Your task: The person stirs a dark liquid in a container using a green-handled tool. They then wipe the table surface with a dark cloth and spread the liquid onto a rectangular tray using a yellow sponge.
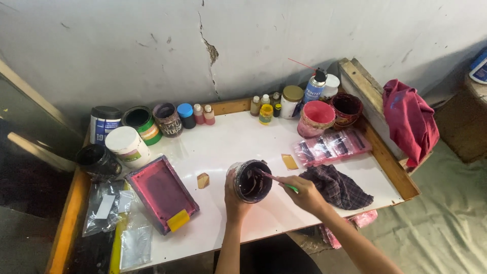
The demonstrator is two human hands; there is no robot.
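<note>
here, just below the centre of the frame, the left hand (234, 195) wraps closed around the side of a round open jar of dark purple ink (251, 181), tilting its mouth up toward the camera just above the white tabletop (238, 139). the right hand (304, 193) comes in from the lower right with its fingers pinched shut on a thin stick with a pink shaft and green end (278, 180), whose tip reaches into the jar and touches the dark ink inside. just right of that hand lies a crumpled dark plaid cloth (337, 186), and above it a flat stack of clear pink-tinted plastic packets (332, 146). to the left of the jar sits a small rectangular screen frame stained magenta (160, 193) with a yellow tab of tape at its lower corner, and between the frame and the jar lies a small amber scrap (203, 180); another amber piece (289, 162) lies just to the upper right of the jar. along the back edge, against the cracked grey wall (152, 45), stand tubs, small bottles, a blue spray can (314, 87) and a pink plastic tub (316, 118). a red garment (410, 119) hangs over the wooden edge at the right of the frame. clear plastic bags (109, 205) lie at the lower left.
</note>
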